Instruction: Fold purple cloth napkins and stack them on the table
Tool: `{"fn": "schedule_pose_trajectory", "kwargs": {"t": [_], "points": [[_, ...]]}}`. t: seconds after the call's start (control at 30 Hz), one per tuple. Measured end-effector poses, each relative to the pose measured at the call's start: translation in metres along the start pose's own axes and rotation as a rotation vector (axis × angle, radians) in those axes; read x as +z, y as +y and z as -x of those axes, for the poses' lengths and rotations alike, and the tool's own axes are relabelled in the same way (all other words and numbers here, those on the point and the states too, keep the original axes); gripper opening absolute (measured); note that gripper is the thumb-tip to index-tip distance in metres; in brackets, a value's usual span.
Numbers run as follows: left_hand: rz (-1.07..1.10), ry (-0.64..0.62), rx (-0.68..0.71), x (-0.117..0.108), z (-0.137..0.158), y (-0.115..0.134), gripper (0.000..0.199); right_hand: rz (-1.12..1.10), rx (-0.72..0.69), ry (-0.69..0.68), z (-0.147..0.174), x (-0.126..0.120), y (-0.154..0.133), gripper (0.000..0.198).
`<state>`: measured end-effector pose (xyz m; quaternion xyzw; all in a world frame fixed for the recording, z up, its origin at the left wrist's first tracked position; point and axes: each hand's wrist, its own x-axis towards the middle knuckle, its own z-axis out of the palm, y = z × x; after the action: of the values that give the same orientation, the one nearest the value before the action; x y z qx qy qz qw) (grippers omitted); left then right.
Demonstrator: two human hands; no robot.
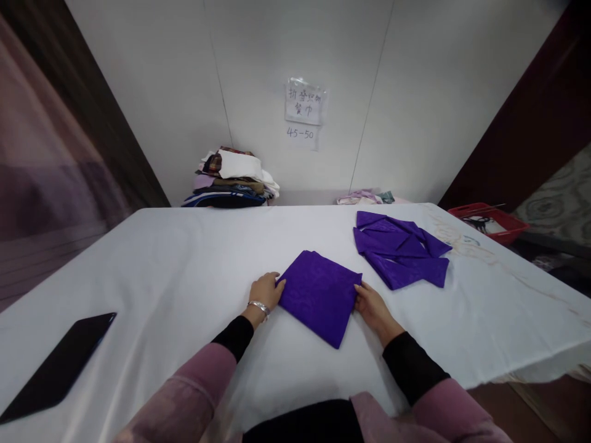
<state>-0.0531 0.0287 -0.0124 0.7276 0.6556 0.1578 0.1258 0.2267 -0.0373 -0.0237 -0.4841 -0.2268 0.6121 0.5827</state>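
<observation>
A purple cloth napkin (319,295), folded into a rough square, lies turned like a diamond on the white tablecloth (194,264) in front of me. My left hand (268,290), with a silver bracelet at the wrist, pinches its left corner between thumb and fingers. At the opposite corner my right hand (370,307) grips the edge, thumb on top and fingers partly hidden beneath. Beyond the right hand, more purple napkins (401,249) lie folded and overlapping in a loose pile.
A black tablet-like slab (58,366) rests at the table's left. Behind the far edge stand a stack of folded clothes (233,178) and some pink cloth (360,197). A red basket (492,221) sits past the right edge. A handwritten sign (303,103) hangs on the wall.
</observation>
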Motion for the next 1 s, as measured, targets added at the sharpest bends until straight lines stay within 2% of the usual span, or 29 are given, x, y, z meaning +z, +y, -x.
{"fn": "schedule_pose_trajectory", "kwargs": {"t": [0.17,0.3,0.37,0.47,0.53,0.77,0.9,1.0], "points": [[0.069,-0.044,-0.045,-0.004,-0.005,0.005,0.028,0.091,-0.008,0.006,-0.012,-0.002,-0.007,0.037],[0.108,0.082,0.047,-0.004,-0.001,0.004,0.028,0.176,-0.097,-0.041,-0.018,-0.002,-0.013,0.050],[0.109,0.128,0.076,-0.001,0.002,0.000,0.029,0.248,-0.127,0.001,-0.021,-0.005,-0.014,0.062],[0.075,0.079,0.068,0.005,0.004,-0.008,0.027,0.371,-0.134,0.123,-0.026,-0.012,-0.013,0.079],[0.068,0.066,0.070,0.008,0.004,-0.012,0.029,0.420,-0.145,0.167,-0.029,-0.015,-0.012,0.084],[0.135,0.102,0.091,0.012,0.004,-0.014,0.033,0.412,-0.187,0.165,-0.035,-0.019,-0.011,0.077],[0.174,0.100,0.081,0.013,0.004,-0.014,0.033,0.655,-0.278,0.199,-0.040,-0.021,-0.013,0.071],[0.125,0.096,0.088,0.011,0.004,-0.012,0.033,0.872,-0.310,0.217,-0.041,-0.024,-0.017,0.067]]}}
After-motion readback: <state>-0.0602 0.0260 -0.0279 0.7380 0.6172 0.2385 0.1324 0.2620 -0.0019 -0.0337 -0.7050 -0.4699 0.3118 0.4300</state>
